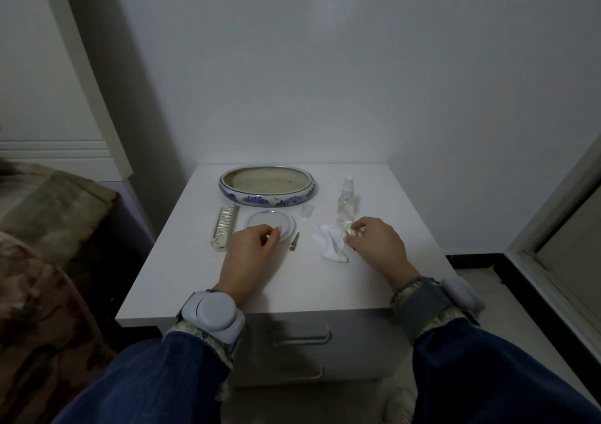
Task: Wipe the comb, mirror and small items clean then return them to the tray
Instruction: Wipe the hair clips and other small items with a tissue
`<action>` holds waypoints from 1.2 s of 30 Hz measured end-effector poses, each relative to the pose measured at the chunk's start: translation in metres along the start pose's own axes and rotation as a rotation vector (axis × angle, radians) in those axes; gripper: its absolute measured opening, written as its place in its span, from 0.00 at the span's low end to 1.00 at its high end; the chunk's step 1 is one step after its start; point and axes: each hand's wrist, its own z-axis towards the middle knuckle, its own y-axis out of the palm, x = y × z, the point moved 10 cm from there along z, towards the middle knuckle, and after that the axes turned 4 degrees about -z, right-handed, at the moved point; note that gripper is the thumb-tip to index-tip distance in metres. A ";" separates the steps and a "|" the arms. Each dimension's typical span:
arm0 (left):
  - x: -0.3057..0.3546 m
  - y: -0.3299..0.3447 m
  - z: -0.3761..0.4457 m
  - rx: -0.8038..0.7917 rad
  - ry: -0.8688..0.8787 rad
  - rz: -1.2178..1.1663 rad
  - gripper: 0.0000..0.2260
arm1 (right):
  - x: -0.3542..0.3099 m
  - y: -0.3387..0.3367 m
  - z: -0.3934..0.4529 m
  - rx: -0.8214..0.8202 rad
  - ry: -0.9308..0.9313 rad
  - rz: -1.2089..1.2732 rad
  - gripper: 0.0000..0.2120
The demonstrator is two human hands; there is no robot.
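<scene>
An oval blue-and-white ceramic tray (266, 197) stands empty at the back of the white nightstand. In front of it lie a pale comb (225, 226), a round mirror (271, 223) and a small metal hair clip (294, 242). My left hand (250, 254) rests at the mirror's near edge, fingers curled with the tips on its rim. A crumpled white cloth (330, 244) lies to the right. My right hand (379, 244) pinches a small pale-green item at the cloth's right edge. A tiny clear cap (307, 211) sits near the tray.
A clear spray bottle (346, 201) stands upright behind my right hand. The nightstand's top (292, 290) ends close to my wrists, with a drawer handle (300, 334) below. A bed with a patterned cover (48, 244) is at the left, a door frame at the right.
</scene>
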 end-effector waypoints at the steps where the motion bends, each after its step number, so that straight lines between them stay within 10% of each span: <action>1: 0.000 0.001 0.000 -0.004 -0.003 -0.005 0.16 | 0.000 0.001 0.000 -0.009 0.005 -0.011 0.14; 22: 0.001 0.001 -0.001 -0.008 -0.019 -0.019 0.15 | -0.009 0.001 -0.003 0.009 -0.002 -0.046 0.10; 36: 0.008 0.003 -0.002 -0.030 -0.019 -0.119 0.11 | -0.021 -0.005 -0.005 -0.033 0.085 0.978 0.03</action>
